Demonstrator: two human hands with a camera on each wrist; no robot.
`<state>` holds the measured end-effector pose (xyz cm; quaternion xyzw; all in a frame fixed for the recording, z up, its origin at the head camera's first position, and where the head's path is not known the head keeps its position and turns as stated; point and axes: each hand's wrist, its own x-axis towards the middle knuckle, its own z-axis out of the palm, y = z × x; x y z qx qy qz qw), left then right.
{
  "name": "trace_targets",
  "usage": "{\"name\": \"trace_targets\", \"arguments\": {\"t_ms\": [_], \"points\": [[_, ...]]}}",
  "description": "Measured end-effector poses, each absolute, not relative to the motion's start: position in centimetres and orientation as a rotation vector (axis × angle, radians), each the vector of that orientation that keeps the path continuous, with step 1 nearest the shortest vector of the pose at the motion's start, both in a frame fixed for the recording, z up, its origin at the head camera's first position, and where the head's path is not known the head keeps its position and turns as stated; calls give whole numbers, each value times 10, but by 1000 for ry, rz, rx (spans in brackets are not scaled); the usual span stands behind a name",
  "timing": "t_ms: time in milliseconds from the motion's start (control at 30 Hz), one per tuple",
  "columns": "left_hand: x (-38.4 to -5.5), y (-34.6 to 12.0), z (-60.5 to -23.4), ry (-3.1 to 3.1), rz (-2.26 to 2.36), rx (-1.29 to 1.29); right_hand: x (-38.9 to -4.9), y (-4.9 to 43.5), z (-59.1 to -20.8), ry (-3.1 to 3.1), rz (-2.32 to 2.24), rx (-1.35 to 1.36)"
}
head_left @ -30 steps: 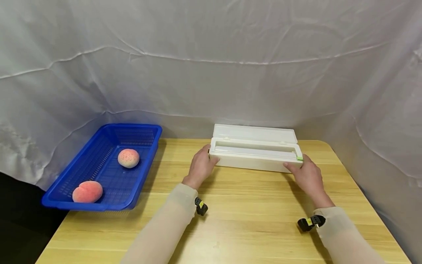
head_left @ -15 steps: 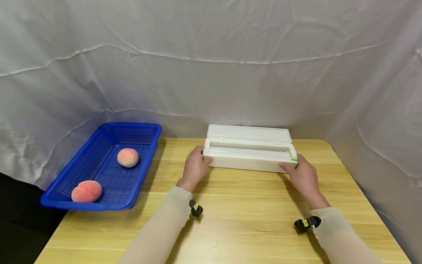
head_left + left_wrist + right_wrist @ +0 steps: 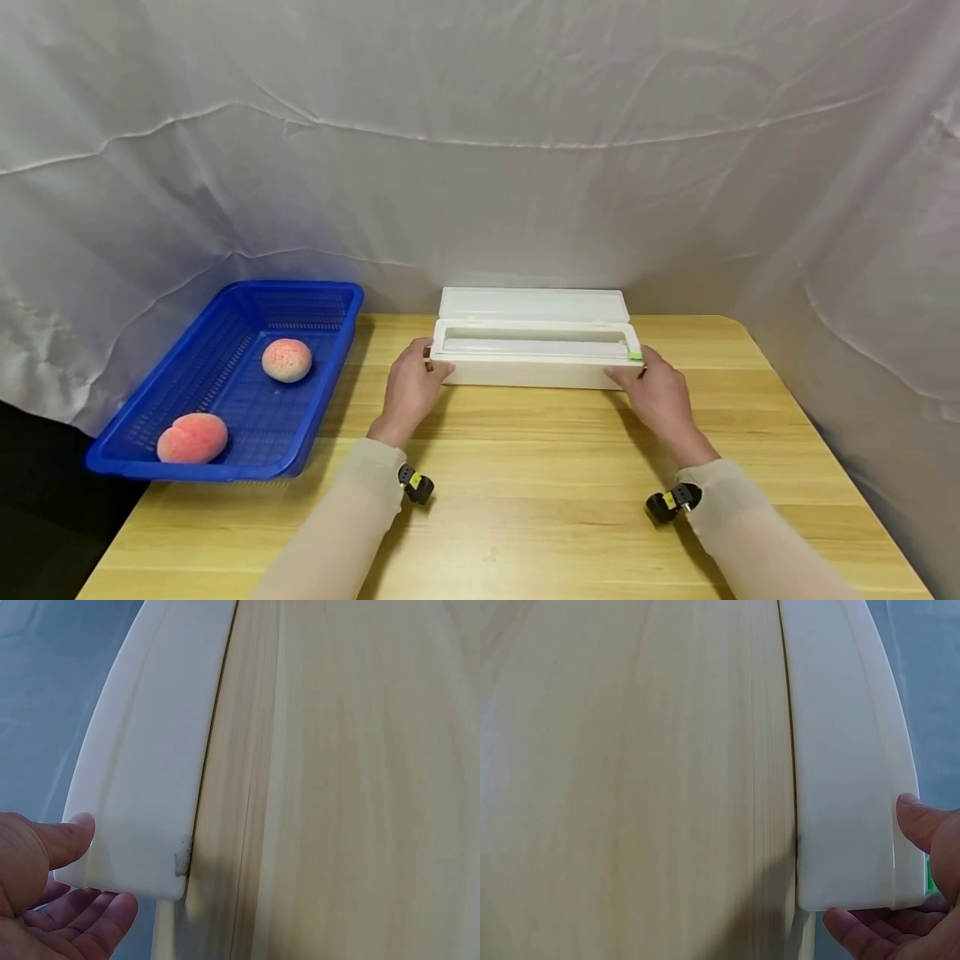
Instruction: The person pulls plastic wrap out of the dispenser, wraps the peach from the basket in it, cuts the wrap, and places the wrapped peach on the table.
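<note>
A long white cling film dispenser (image 3: 525,373) lies along the table's far edge, its lid (image 3: 534,305) flipped back and a green slider (image 3: 635,356) at its right end. My left hand (image 3: 409,387) grips the left end, thumb on the front and fingers around the end face. Gripping the opposite end is my right hand (image 3: 662,398), held the same way. In the left wrist view, a grey smudge marks the dispenser's white face (image 3: 150,787) near the lower corner. The right wrist view shows the thumb (image 3: 922,823) pressed on the dispenser's edge.
A blue plastic basket (image 3: 191,472) stands at the left, overhanging the table's left edge. Inside it lie two peaches, one speckled pale pink (image 3: 287,361) and one redder (image 3: 192,438). A grey cloth curtain (image 3: 525,192) hangs behind the wooden table (image 3: 525,500).
Both hands have moved the dispenser to the left along the table's far edge. It now sits straighter to that edge. The basket and peaches have stayed in place.
</note>
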<state>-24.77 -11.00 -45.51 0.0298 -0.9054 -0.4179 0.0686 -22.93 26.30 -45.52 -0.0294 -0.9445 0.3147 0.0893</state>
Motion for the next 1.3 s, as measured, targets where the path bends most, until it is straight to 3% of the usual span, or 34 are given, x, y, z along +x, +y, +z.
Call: {"name": "trace_targets", "arguments": {"t_ms": [500, 1300], "points": [[-254, -140, -458, -2692, -1236, 133, -241, 235, -458, -2789, 937, -58], [-255, -142, -461, -2657, -1330, 161, -246, 236, -465, -2734, 954, -76]]}}
